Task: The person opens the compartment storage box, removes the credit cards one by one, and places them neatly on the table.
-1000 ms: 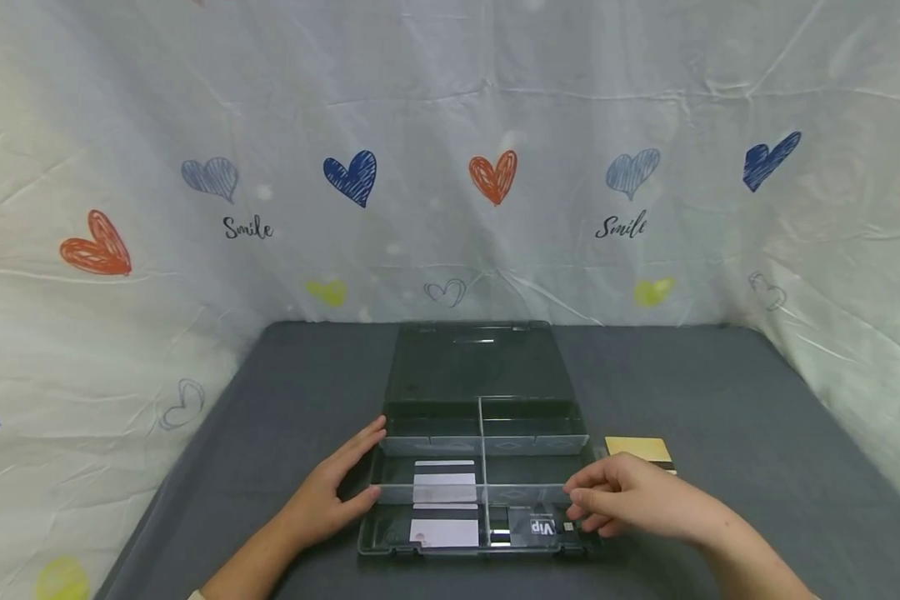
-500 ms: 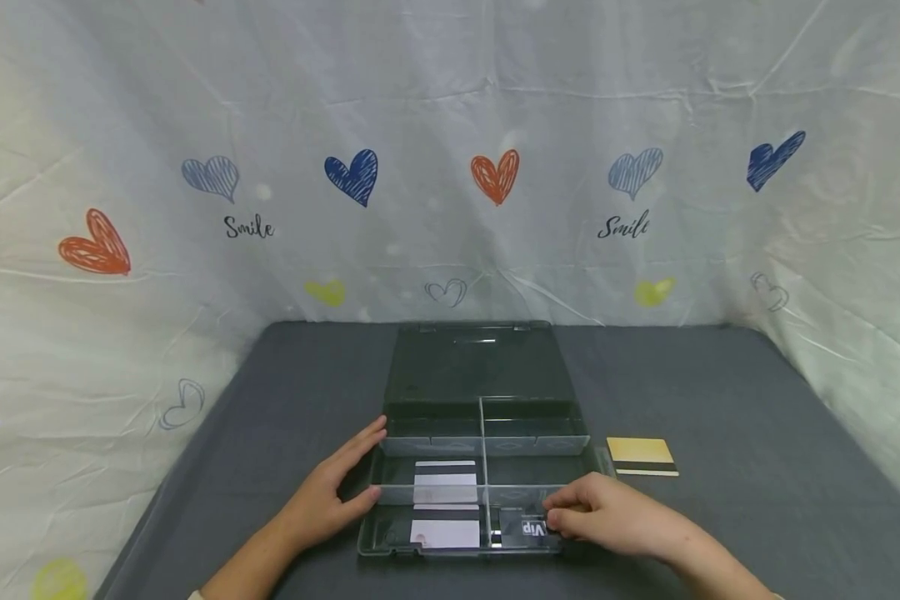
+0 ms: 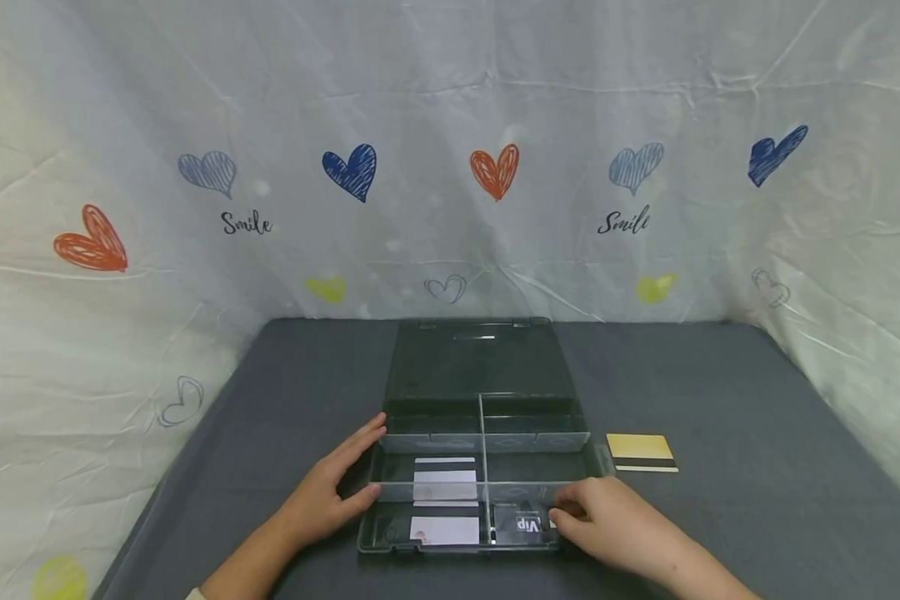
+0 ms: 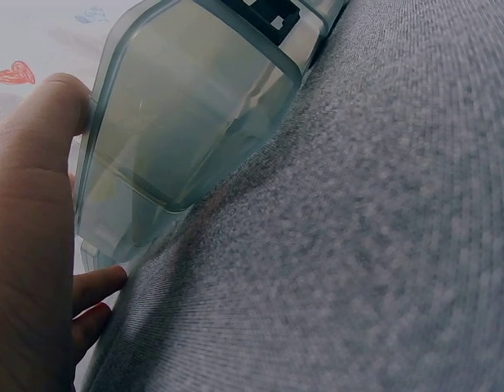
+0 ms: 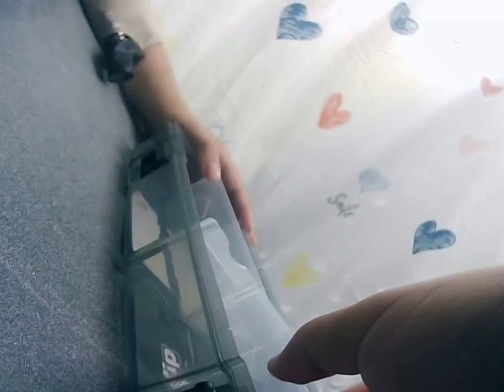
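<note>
Low in the frame, right of the middle, the black card [image 3: 516, 525] lies sideways in the box [image 3: 536, 468]. The right hand [image 3: 607, 521] is nearer, bent at its right end; I can't tell if it pinches. The left hand [image 3: 326, 500], fingers straight, touches the box's left side.

A pale, creased sheet [image 3: 423, 62] hangs behind the desk [image 3: 322, 367] and down both sides. Red, blue and yellow hearts [image 3: 351, 173] are printed across it, some bare outlines, with "Smile" lettering [image 3: 247, 223] twice. Dark grey ribbed cloth [image 4: 382, 204] covers the desk; the right wrist view shows bright, washed-out light.
</note>
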Tool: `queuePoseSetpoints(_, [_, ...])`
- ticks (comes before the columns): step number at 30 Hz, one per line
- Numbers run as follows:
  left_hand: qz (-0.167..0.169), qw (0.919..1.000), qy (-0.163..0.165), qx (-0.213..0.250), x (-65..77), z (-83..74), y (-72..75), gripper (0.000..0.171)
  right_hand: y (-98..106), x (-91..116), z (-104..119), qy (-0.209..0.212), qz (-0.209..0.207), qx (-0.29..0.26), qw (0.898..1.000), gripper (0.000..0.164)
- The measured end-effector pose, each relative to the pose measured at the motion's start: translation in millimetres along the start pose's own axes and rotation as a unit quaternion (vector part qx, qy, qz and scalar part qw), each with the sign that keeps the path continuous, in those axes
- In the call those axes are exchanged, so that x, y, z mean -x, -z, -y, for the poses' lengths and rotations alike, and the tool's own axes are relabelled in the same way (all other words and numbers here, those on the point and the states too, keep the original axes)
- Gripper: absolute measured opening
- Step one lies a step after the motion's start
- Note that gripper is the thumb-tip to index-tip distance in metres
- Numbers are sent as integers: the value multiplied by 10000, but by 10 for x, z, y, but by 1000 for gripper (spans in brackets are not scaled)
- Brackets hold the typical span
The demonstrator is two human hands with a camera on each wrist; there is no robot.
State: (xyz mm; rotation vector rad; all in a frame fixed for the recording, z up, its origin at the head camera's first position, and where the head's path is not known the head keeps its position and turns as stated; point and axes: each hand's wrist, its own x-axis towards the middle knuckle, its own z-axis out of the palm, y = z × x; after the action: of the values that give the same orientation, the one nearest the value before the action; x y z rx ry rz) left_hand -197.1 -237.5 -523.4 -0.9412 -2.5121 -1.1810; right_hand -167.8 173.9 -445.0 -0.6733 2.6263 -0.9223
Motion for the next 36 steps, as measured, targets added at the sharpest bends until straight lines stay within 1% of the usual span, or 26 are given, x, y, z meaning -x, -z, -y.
queuePoseSetpoints(6, [4,10000,12,-19,0,-4,9,72,-17,-13,26,-98,128,-140,9998,25])
queuePoseSetpoints(10, [28,10000,70,-9,4,-8,10,72,-44,-13,48,26,199,-235,9995,25])
queuePoseSetpoints(14, [63,9999,136,19,8,-10,8,72,-41,-13,48,53,261,-441,9987,26])
queuePoseSetpoints(23, [63,9999,143,8,16,-3,-4,72,80,39,19,39,299,-765,9966,29])
queuePoseSetpoints(27, [40,9999,103,1,14,5,-1,72,143,64,26,142,266,-950,9950,32])
queuePoseSetpoints(32, [132,9997,198,-61,9,1,11,72,189,73,49,206,229,-1160,9928,34])
queuePoseSetpoints(36, [165,9996,229,-99,3,-4,14,72,186,72,58,206,173,-1352,9904,36])
